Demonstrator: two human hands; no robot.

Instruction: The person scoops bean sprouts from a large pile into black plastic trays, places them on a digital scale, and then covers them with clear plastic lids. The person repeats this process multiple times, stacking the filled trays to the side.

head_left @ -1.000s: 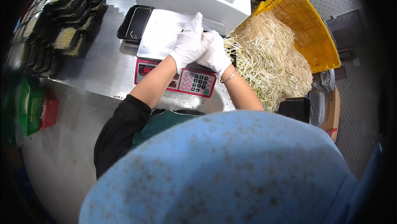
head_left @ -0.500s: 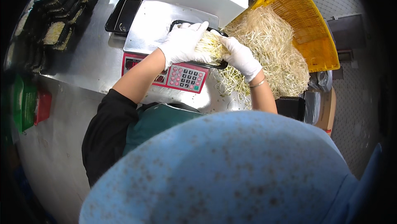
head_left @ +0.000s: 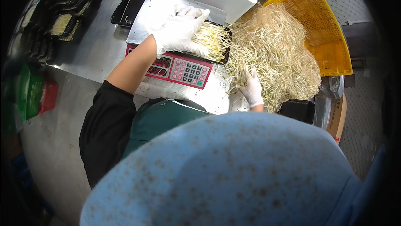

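My left hand [head_left: 179, 32], in a white glove, cups the left part of a bundle of bean sprouts [head_left: 212, 38], fingers on the far side and thumb on the near side. The sprouts lie in a black tray [head_left: 227, 55] that sits over the right part of a digital scale [head_left: 144, 23] with a red keypad panel. The palm hides the tray's left end. Further right, my gloved right hand [head_left: 251, 88] is open, its fingers apart at the near left edge of a big heap of loose bean sprouts [head_left: 277, 50].
An empty black tray [head_left: 130, 9] lies left of the scale. Stacked filled trays [head_left: 64, 25] stand at the far left. Behind the scale is a white box [head_left: 234, 0]; a yellow crate [head_left: 328, 38] rises behind the heap. A black container [head_left: 297, 111] sits at the near right.
My right hand has left the tray and moved right and nearer, to the heap's edge, with its fingers spreading. My left hand stays on the sprouts in the tray.
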